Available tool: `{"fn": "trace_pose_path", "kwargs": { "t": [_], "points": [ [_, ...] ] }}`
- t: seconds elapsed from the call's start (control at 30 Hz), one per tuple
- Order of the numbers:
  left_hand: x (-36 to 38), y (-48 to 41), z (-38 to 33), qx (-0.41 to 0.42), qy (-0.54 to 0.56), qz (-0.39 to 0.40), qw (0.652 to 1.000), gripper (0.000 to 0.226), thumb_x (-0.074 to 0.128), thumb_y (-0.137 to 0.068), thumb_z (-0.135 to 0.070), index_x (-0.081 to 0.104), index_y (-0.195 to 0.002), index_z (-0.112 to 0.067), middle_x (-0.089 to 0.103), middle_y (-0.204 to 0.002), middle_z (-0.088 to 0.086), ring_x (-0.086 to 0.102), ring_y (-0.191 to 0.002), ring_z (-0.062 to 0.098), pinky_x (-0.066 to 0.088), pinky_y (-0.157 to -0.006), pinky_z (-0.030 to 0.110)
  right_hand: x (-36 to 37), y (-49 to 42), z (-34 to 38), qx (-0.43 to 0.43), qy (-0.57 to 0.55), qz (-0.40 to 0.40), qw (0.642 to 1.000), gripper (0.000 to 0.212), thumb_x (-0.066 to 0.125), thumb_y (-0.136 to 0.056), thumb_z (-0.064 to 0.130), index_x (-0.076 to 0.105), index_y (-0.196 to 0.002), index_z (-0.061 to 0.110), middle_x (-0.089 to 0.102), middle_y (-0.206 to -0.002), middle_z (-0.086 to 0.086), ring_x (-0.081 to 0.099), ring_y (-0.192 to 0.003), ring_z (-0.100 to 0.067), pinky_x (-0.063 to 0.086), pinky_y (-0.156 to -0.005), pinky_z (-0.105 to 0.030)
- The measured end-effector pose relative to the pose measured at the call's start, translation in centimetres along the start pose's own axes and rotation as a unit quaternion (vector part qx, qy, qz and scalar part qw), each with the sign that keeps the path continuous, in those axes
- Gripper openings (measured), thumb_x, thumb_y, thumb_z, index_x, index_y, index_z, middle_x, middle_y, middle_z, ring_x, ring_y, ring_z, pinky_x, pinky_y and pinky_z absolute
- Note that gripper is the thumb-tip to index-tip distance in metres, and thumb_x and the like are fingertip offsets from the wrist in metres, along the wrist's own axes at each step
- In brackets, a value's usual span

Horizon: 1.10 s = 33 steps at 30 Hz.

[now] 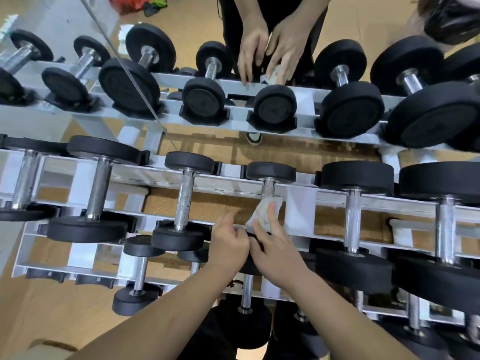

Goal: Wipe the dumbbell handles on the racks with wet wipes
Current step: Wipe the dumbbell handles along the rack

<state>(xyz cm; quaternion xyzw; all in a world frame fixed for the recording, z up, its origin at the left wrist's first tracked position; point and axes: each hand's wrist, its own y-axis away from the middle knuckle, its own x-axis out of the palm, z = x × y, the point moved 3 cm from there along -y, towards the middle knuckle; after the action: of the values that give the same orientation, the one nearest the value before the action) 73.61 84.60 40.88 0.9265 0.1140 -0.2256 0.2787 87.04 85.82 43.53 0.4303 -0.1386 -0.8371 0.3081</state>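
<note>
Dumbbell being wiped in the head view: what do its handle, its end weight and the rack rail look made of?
Handle: bare metal, probably steel; grey, rough, speckled knurling above the wet wipe. End weight: matte black, likely rubber-coated; no glint. Rack rail: pale, glossy, apparently painted metal.

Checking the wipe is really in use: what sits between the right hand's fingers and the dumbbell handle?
Head view: a crumpled wet wipe, held by the right hand around the near end of the handle.
</note>
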Motion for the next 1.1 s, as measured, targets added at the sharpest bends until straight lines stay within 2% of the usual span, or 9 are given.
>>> {"fn": "trace_pose_path", "kwargs": {
  "t": [0.17,0.27,0.37,0.43,0.57,0.63,0.7,0.93,1.1],
  "points": [
    [1.5,1.9,-2.7,0.166,-0.104,0.034,0.98,0.045,0.045,-0.087,-0.016,0.063,-0.129,-0.014,0.056,-0.126,0.004,0.054,-0.116,0.022,0.049,-0.098,0.035,-3.1,0.3,-1.2,0.048,-0.326,-0.079,0.941,0.063,0.042,-0.098,-0.008,0.046,-0.147,0.032,0.024,-0.165,0.011,0.024,-0.152,-0.005,0.02,-0.126,-0.029],
    [4.2,2.0,-4.3,0.143,-0.17,0.091,0.971,0.036,0.044,-0.098,-0.024,0.048,-0.132,-0.01,0.055,-0.125,0.008,0.059,-0.111,0.029,0.051,-0.086,0.04,-5.4,-0.1,-1.7,0.079,-0.274,-0.13,0.95,0.063,0.036,-0.095,-0.011,0.047,-0.149,0.021,0.023,-0.166,0.011,0.021,-0.154,-0.007,0.017,-0.127,-0.029],
    [6.3,1.3,-5.1,0.057,-0.25,0.106,0.961,0.07,0.037,-0.108,-0.034,0.008,-0.159,0.003,0.028,-0.16,0.017,0.038,-0.144,0.031,0.038,-0.112,0.035,-6.3,0.8,-2.4,0.135,-0.243,-0.177,0.944,0.056,0.037,-0.095,-0.003,0.052,-0.145,0.018,0.035,-0.164,0.004,0.033,-0.15,-0.015,0.026,-0.122,-0.031],
    [6.5,-0.1,-6.3,0.037,-0.215,0.084,0.972,0.072,0.039,-0.108,-0.026,0.0,-0.16,0.004,0.025,-0.162,0.023,0.036,-0.145,0.035,0.034,-0.114,0.037,-6.6,1.6,-3.1,0.145,-0.189,-0.175,0.955,0.049,0.04,-0.098,0.002,0.055,-0.142,0.017,0.044,-0.158,0.002,0.038,-0.147,-0.016,0.029,-0.113,-0.025],
    [6.4,-5.4,-8.2,0.021,-0.176,0.048,0.983,0.033,0.044,-0.106,-0.018,0.042,-0.133,-0.001,0.058,-0.134,0.02,0.059,-0.11,0.032,0.043,-0.079,0.027,-7.3,2.4,-4.8,0.169,-0.146,-0.155,0.962,0.043,0.039,-0.102,0.006,0.057,-0.14,0.016,0.052,-0.15,0.001,0.052,-0.133,-0.019,0.042,-0.105,-0.029],
    [6.5,-6.1,-8.6,0.016,-0.143,0.04,0.989,0.022,0.04,-0.108,-0.028,0.041,-0.117,-0.008,0.061,-0.128,0.019,0.062,-0.103,0.032,0.046,-0.08,0.036,-7.5,2.3,-5.3,0.181,-0.153,-0.146,0.96,0.044,0.039,-0.101,0.006,0.057,-0.139,0.018,0.06,-0.14,-0.003,0.063,-0.106,-0.019,0.05,-0.089,-0.031],
    [6.6,-5.3,-8.0,0.04,-0.127,0.059,0.989,0.033,0.042,-0.107,-0.027,0.038,-0.132,-0.006,0.059,-0.131,0.019,0.061,-0.113,0.036,0.049,-0.092,0.043,-7.5,2.2,-5.3,0.181,-0.159,-0.139,0.961,0.044,0.039,-0.1,0.006,0.058,-0.138,0.019,0.066,-0.127,-0.006,0.063,-0.085,-0.017,0.051,-0.076,-0.03],
    [5.2,-3.2,-2.5,0.005,-0.2,0.246,0.949,0.038,0.042,-0.105,-0.033,0.045,-0.127,-0.002,0.062,-0.116,0.016,0.061,-0.095,0.021,0.051,-0.087,0.037,-6.6,2.1,-4.6,0.16,-0.146,-0.113,0.97,0.04,0.042,-0.099,0.005,0.06,-0.135,0.012,0.066,-0.118,-0.007,0.065,-0.101,-0.023,0.051,-0.084,-0.028],
    [5.2,-6.7,-7.8,0.02,-0.131,0.154,0.979,0.031,0.033,-0.11,-0.018,0.056,-0.101,0.002,0.065,-0.091,0.019,0.066,-0.087,0.034,0.049,-0.066,0.032,-6.2,1.3,-4.1,0.15,-0.149,-0.095,0.973,0.042,0.039,-0.101,0.005,0.059,-0.136,0.019,0.068,-0.104,-0.002,0.066,-0.08,-0.016,0.052,-0.071,-0.027]
  ]
}}
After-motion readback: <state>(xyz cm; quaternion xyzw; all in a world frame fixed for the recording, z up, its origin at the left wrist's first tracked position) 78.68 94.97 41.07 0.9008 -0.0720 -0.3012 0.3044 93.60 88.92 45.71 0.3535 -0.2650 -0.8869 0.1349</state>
